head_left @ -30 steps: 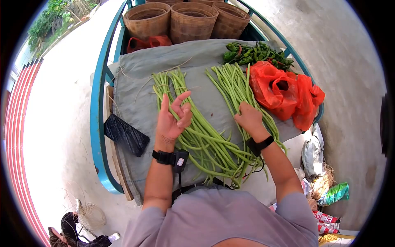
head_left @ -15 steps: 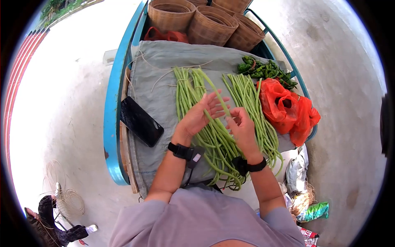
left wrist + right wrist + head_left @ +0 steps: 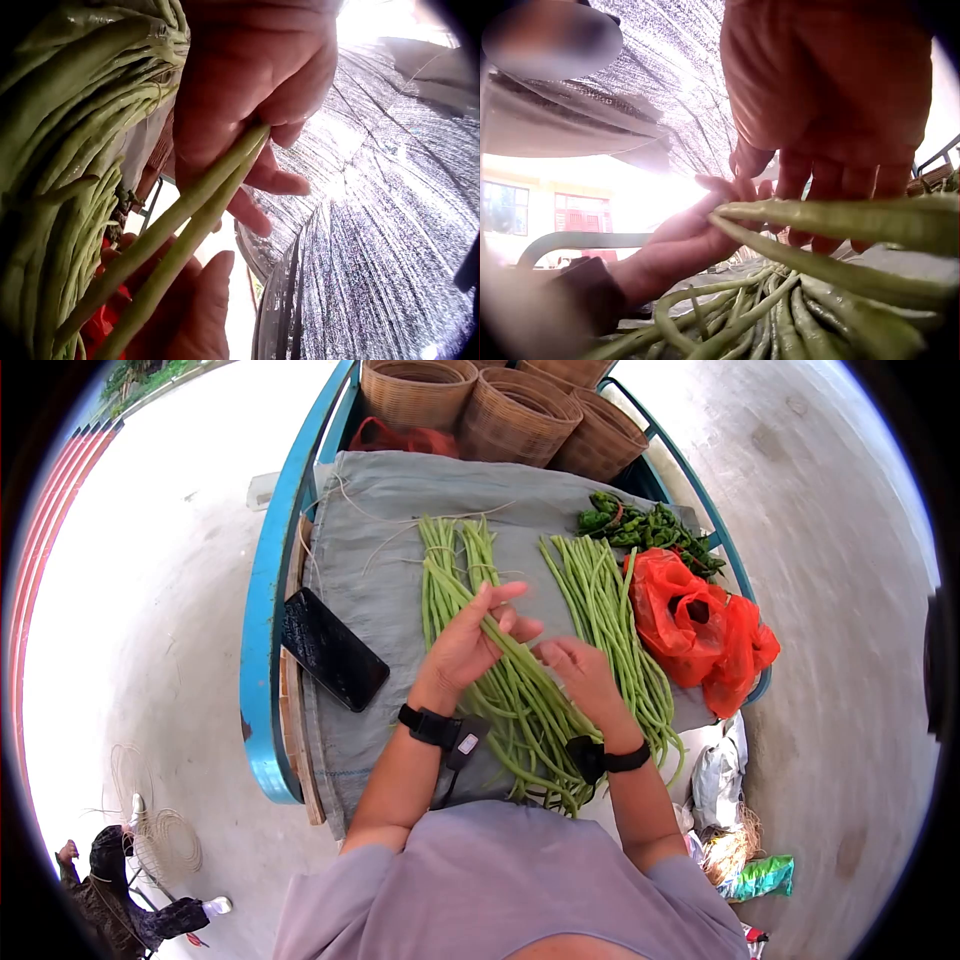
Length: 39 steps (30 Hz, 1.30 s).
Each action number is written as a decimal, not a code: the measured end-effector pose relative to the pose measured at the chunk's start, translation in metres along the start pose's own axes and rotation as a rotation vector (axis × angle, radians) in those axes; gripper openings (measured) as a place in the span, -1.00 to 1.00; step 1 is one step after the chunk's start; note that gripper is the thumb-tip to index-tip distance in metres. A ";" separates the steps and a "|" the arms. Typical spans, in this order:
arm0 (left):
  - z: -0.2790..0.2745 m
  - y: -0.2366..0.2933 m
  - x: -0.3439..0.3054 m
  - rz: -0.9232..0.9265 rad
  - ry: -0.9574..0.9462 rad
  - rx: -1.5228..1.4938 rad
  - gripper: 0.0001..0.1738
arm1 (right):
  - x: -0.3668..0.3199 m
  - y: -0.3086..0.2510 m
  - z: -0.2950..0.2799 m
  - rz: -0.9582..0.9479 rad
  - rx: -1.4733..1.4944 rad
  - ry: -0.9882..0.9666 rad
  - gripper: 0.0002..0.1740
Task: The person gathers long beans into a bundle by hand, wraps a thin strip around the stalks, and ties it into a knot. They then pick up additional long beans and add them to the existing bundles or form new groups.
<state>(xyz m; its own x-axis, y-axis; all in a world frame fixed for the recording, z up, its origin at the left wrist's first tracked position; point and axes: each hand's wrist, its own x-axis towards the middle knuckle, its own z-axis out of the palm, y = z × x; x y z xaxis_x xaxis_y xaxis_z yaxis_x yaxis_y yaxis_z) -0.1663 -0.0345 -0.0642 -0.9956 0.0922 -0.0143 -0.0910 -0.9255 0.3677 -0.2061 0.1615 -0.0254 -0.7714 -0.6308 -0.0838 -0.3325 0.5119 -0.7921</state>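
Two long green beans run out from the left hand, pinched between its thumb and fingers. Close beside it, the right hand has loosely bent fingers behind the beans in the right wrist view, without gripping them. Tied bunches of long beans lie under the left hand on a grey cloth. Another pile of long beans spreads out to the right of them. Both wrists carry black straps with small cameras.
A black phone lies at the cloth's left edge, inside a blue metal rail. At the right are a red plastic bag and green peppers. Wicker baskets stand at the back. Thin ties lie near the bunches.
The left hand went from raised over the bunches to pinching beans. The right hand left the right pile, came to the middle by the left hand, and its fingers have come away from the beans.
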 end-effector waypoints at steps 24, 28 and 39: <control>-0.017 -0.004 0.010 0.021 0.037 -0.012 -0.36 | -0.005 0.005 -0.018 0.053 0.071 0.309 -0.81; -0.010 -0.001 0.007 0.086 -0.067 -0.024 -0.35 | -0.017 0.005 -0.008 -0.101 -0.112 0.174 -0.79; -0.034 -0.004 0.011 0.046 -0.266 -0.187 -0.48 | -0.020 0.004 -0.012 -0.023 0.034 -0.007 -0.77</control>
<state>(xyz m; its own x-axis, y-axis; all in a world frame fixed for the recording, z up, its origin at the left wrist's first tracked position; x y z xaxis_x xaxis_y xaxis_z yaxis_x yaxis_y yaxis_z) -0.1780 -0.0419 -0.0973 -0.9607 0.1186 0.2510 -0.0728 -0.9801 0.1845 -0.1986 0.1825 -0.0197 -0.7602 -0.6460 -0.0694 -0.3314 0.4774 -0.8138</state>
